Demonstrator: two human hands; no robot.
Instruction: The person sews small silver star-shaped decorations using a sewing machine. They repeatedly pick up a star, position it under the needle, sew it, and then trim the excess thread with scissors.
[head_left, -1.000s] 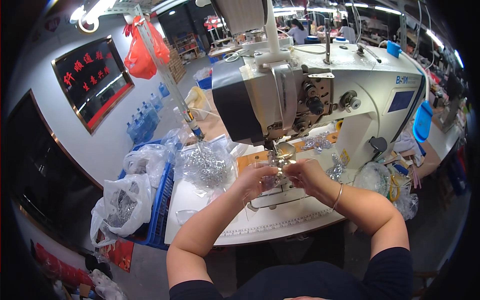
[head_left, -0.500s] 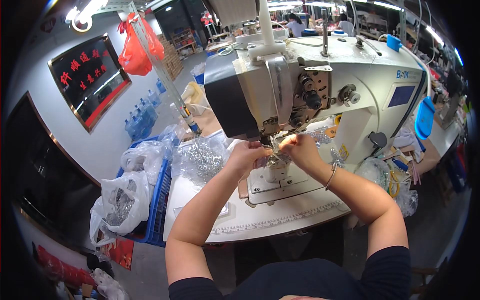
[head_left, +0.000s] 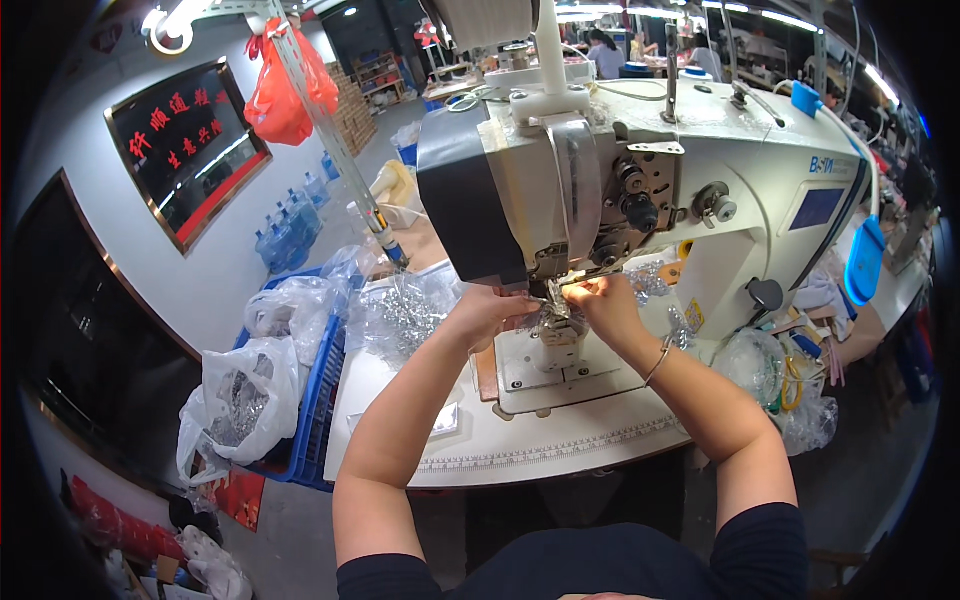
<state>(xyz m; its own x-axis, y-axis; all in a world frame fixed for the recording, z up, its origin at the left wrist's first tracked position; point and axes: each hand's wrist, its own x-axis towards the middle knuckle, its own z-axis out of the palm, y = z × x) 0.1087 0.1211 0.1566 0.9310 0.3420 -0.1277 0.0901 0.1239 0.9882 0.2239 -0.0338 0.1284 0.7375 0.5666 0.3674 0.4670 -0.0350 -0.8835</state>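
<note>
A large white post-bed sewing machine (head_left: 740, 140) stands in front of me. Both my hands are at its needle area, under the head. My left hand (head_left: 488, 314) is closed in a pinch at the left of the presser foot (head_left: 553, 292). From the other side, my right hand (head_left: 608, 308) pinches close to the foot, fingers bent. Between the fingertips is a small pale, shiny piece, too small and too hidden to name. The machine's post (head_left: 558, 345) rises from the bed plate just below my hands.
On the white table (head_left: 500, 440), left of the machine, lies a clear bag of silver metal pieces (head_left: 400, 318). A blue crate (head_left: 318, 400) with plastic bags stands at the table's left edge. More plastic bags and yellow-handled scissors (head_left: 791, 383) lie at the right.
The whole view has shifted a little, so the machine sits slightly further right. Both hands stay at the needle, with my right fingers slightly lower against the foot.
</note>
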